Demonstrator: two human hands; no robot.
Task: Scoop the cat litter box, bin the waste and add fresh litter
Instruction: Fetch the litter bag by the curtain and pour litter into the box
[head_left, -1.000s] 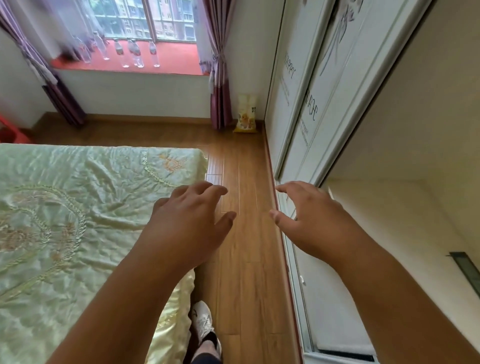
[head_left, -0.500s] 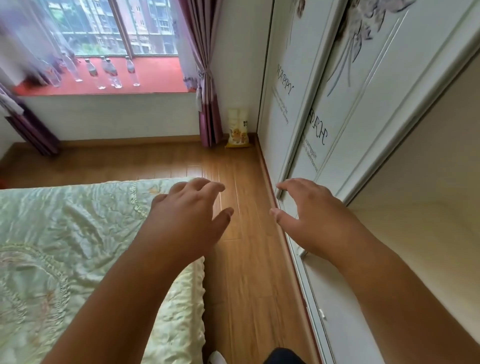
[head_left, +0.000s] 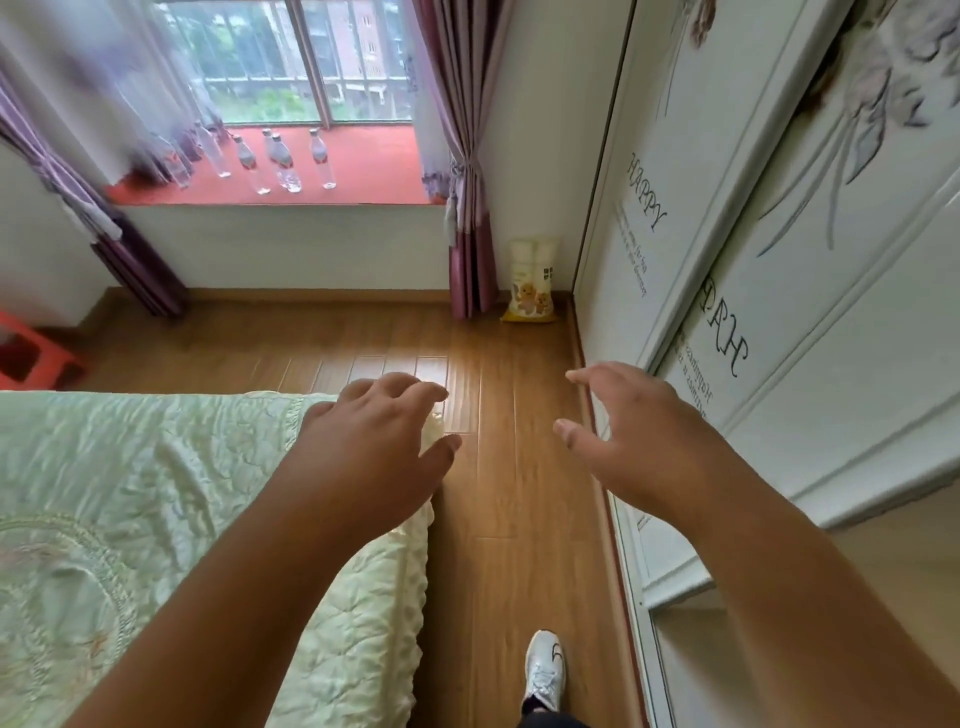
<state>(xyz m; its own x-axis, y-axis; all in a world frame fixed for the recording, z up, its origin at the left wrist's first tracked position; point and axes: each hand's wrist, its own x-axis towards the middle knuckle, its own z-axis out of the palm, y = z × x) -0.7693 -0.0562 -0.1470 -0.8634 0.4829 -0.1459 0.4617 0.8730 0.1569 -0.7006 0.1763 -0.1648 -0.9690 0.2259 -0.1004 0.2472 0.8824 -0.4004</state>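
Note:
A yellow and white bag (head_left: 531, 280) with a cartoon animal print stands upright on the floor in the far corner, between the curtain and the wardrobe. My left hand (head_left: 371, 452) is stretched out in front of me over the corner of the bed, fingers loosely spread, holding nothing. My right hand (head_left: 631, 441) is held out beside the wardrobe, fingers spread and relaxed, also empty. Both hands are well short of the bag. No litter box or scoop is in view.
A bed with a pale green quilt (head_left: 156, 519) fills the left. A white sliding wardrobe (head_left: 779, 312) runs along the right. A wooden floor strip (head_left: 509, 467) leads to the window wall. Several bottles (head_left: 280, 161) stand on the red sill. A red stool (head_left: 26, 353) sits far left.
I have walked forward along the floor strip; the bag and the window wall are nearer and larger. Both hands stay outstretched and empty. My white shoe has come forward at the bottom.

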